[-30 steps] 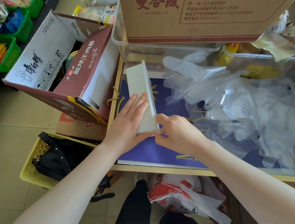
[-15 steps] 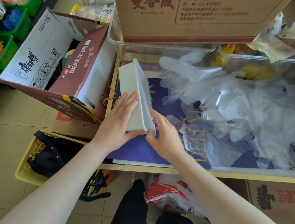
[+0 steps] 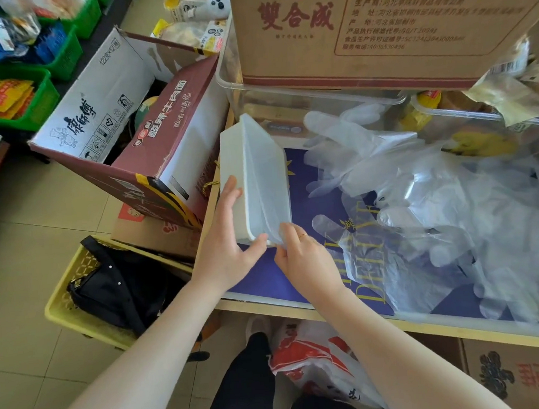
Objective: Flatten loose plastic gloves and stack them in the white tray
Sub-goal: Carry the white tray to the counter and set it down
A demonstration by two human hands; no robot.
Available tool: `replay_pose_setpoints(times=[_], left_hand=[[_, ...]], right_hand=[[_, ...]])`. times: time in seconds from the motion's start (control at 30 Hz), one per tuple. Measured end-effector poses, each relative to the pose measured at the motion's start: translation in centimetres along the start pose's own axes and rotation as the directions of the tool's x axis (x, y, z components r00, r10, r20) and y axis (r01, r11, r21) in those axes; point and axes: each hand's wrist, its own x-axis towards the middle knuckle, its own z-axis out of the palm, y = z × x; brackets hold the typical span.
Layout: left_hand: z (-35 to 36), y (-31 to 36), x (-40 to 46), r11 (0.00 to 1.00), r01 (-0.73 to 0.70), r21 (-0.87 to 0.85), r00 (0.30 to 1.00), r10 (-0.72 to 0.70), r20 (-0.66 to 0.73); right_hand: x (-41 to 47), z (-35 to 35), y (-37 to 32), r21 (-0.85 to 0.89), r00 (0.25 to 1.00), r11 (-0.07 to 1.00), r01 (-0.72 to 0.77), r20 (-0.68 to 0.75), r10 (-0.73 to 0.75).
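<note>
Desk [image 3: 269,281] centre-right, big gloves [image 3: 449,209] heap still loose on the right. Tray [image 3: 253,176] mid-frame, tipped on edge. My left hand [image 3: 229,243] cups its outer side, right hand [image 3: 301,260] pinches the near corner. I'd guess setup step: lay it flat next, then start flattening.

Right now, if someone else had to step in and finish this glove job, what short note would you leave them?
Left hand: holds the white tray tipped up on its long edge, fingers flat against its outer side, thumb round the near corner.
Right hand: pinches the glove plastic at the tray's near corner.
Where things are: the tray stands at the left of the purple sheet; the loose plastic gloves lie heaped to its right.
Done: some flattened glove plastic seems to lie inside the tray; how many I cannot tell.
Left: lay the tray flat, then flatten and stack the heap, which looks mostly untouched.
</note>
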Motion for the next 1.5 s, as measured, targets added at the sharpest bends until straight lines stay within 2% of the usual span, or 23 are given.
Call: replay_pose_setpoints(times=[0.1, 0.13, 0.17, 0.2, 0.27, 0.33, 0.4, 0.6, 0.67, 0.73, 0.9, 1.0, 1.1, 1.27, 1.33, 1.43, 1.5], left_hand=[[-0.4, -0.3, 0.0, 0.986, 0.100, -0.132, 0.995, -0.100, 0.007], [-1.0, -0.5, -0.2, 0.966, 0.152, -0.209, 0.988, -0.155, 0.003], [-1.7, -0.8, -0.5, 0.929, 0.203, -0.309, 0.977, -0.211, 0.006], [-2.3, -1.1, -0.9, 0.875, 0.237, -0.422, 0.968, -0.247, 0.031], [-3.0, -1.1, -1.5, 0.769, 0.286, -0.572, 0.957, -0.260, 0.130], [-2.6, -0.8, -1.7, 0.729, 0.352, -0.587, 0.936, -0.283, 0.209], [-2.1, -0.3, -1.2, 0.719, 0.387, -0.577, 0.921, -0.324, 0.214], [-3.1, 0.1, 0.2, 0.723, 0.366, -0.586, 0.930, -0.302, 0.209], [-3.5, -0.2, 0.4, 0.735, 0.382, -0.560, 0.924, -0.288, 0.253], [-3.8, -0.8, 0.7, 0.733, 0.409, -0.543, 0.910, -0.282, 0.305], [-4.2, -2.5, 1.6, 0.730, 0.492, -0.475, 0.860, -0.321, 0.397], [-3.5, -3.5, 2.4, 0.833, 0.472, -0.287, 0.846, -0.337, 0.413], [-2.8, -3.3, 3.8, 0.911, 0.389, -0.138, 0.879, -0.322, 0.353], [-2.9, -3.1, 5.7, 0.961, 0.271, 0.055, 0.938, -0.277, 0.208], [-2.8, -3.4, 5.9, 0.964, 0.246, 0.098, 0.960, -0.256, 0.111], [-2.6, -3.3, 5.9, 0.961, 0.257, 0.100, 0.966, -0.253, -0.052], [-2.4, -3.3, 6.1, 0.954, 0.280, 0.110, 0.955, -0.265, -0.129]], right_hand=[[0.4, -0.3, -0.1, 0.113, 0.996, 0.990, -0.083, 0.023, 0.081], [0.5, -0.9, 0.6, 0.153, 0.986, 0.974, -0.167, -0.006, 0.169], [0.4, -1.6, 1.8, 0.185, 0.967, 0.949, -0.256, 0.036, 0.254], [0.5, -2.4, 2.9, 0.190, 0.963, 0.945, -0.265, 0.015, 0.268], [0.7, -4.1, 4.2, 0.142, 0.991, 0.984, -0.105, -0.070, 0.115], [0.7, -4.5, 4.1, 0.141, 0.996, 0.989, 0.040, 0.076, -0.051], [0.3, -4.3, 3.9, 0.166, 0.971, 0.982, 0.090, 0.204, -0.123], [0.5, -5.9, 5.0, 0.050, 0.946, 0.953, 0.298, 0.119, -0.302], [1.0, -6.7, 5.1, 0.043, 0.924, 0.934, 0.355, 0.133, -0.358], [1.9, -8.0, 5.4, 0.054, 0.916, 0.919, 0.390, 0.079, -0.393], [5.3, -11.0, 4.3, -0.043, 0.900, 0.929, 0.368, -0.235, -0.368], [7.5, -12.0, 2.4, -0.100, 0.845, 0.929, 0.355, -0.391, -0.365], [9.2, -11.3, 1.1, -0.167, 0.857, 0.935, 0.313, -0.374, -0.354], [12.5, -9.4, 0.8, -0.093, 0.935, 0.976, 0.197, -0.282, -0.216], [14.4, -8.5, 0.5, -0.062, 0.954, 0.986, 0.157, -0.249, -0.168], [16.6, -6.6, 0.0, -0.120, 0.992, 0.989, 0.088, -0.077, -0.098], [16.4, -6.1, -0.3, -0.122, 0.994, 0.989, 0.086, -0.058, -0.094]])
